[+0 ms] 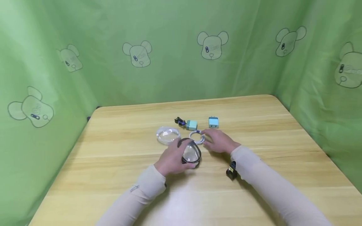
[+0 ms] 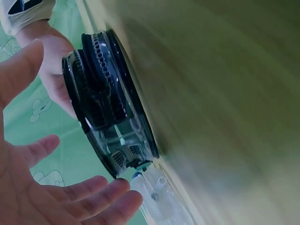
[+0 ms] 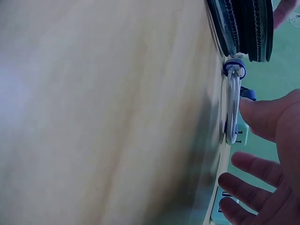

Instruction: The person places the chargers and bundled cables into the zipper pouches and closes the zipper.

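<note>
A small rounded clear case (image 1: 191,153) with black zipped edges lies on the table (image 1: 118,175). My left hand (image 1: 173,158) spans its near left side, thumb and fingers spread; in the left wrist view the fingers are outstretched, close to the case (image 2: 105,103). To the right, my right hand (image 1: 217,140) is beside a coiled white cable (image 1: 196,137). Its fingers are loosely spread and hold nothing in the right wrist view, where the cable (image 3: 232,105) has a blue tie. Whether the fingertips touch the cable I cannot tell.
A clear pouch with a whitish rim (image 1: 168,135) lies left of the cable. Behind are a black cable bundle (image 1: 180,121), a teal charger (image 1: 191,125) and another charger with prongs (image 1: 213,122). Green curtains (image 1: 175,78) enclose the table's back and sides.
</note>
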The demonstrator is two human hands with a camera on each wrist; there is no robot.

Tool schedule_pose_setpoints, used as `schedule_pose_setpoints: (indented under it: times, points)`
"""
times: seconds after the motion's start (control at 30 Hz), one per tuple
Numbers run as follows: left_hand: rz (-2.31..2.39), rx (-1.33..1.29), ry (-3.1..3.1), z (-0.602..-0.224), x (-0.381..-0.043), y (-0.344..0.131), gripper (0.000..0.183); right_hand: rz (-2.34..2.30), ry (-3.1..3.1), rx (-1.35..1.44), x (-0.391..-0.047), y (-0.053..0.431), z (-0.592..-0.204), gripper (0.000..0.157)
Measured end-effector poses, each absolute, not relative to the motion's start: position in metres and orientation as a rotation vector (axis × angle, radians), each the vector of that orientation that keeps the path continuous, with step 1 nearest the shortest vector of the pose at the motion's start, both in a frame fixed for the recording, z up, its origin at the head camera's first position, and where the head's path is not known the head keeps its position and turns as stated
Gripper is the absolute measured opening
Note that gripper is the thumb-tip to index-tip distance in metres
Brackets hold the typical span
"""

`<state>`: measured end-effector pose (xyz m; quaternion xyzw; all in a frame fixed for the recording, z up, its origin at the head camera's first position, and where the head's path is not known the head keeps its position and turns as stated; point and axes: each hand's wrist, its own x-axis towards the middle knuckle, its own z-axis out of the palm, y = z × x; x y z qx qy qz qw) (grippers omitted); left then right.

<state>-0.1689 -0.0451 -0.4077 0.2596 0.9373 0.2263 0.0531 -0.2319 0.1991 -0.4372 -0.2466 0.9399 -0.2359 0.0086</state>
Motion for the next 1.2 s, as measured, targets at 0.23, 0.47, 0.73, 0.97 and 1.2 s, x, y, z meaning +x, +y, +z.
schedule_pose_setpoints:
  times: [0.23,0.47,0.73,0.97,1.2]
  points:
    - [0.647,0.762,2.865,-0.409,-0.17,-0.039,0.094,-0.681,2.921,-0.785,-0.235,0.196,-0.435,0.046]
    - [0.628,0.725,2.859,-0.408,-0.169,-0.035,0.095,-0.603,2.924,-0.83,-0.236,0.197,-0.434,0.043]
    - [0.623,0.687,2.844,-0.407,-0.169,-0.031,0.096,-0.546,2.901,-0.825,-0.236,0.197,-0.433,0.038]
    - [0.6,0.668,2.844,-0.406,-0.171,-0.029,0.097,-0.512,2.919,-0.841,-0.237,0.196,-0.434,0.035]
    - [0.607,0.656,2.826,-0.408,-0.172,-0.027,0.092,-0.507,2.926,-0.8,-0.238,0.195,-0.437,0.03]
